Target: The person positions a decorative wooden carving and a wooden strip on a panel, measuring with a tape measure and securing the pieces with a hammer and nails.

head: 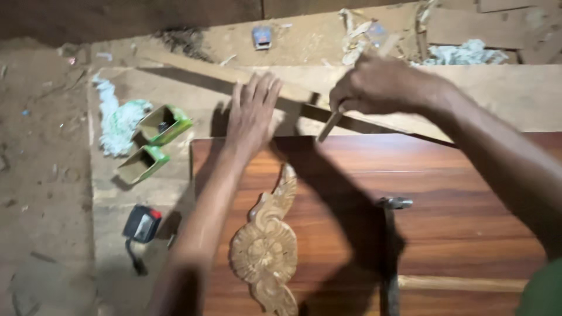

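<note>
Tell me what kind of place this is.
Probably a woodworking shop. A carved wooden ornament and a hammer lie on a polished wood panel, and sawdust and shavings litter the floor.

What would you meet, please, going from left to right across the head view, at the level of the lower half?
Black tape measure → carved wooden ornament → hammer, both on the reddish wooden panel.
</note>
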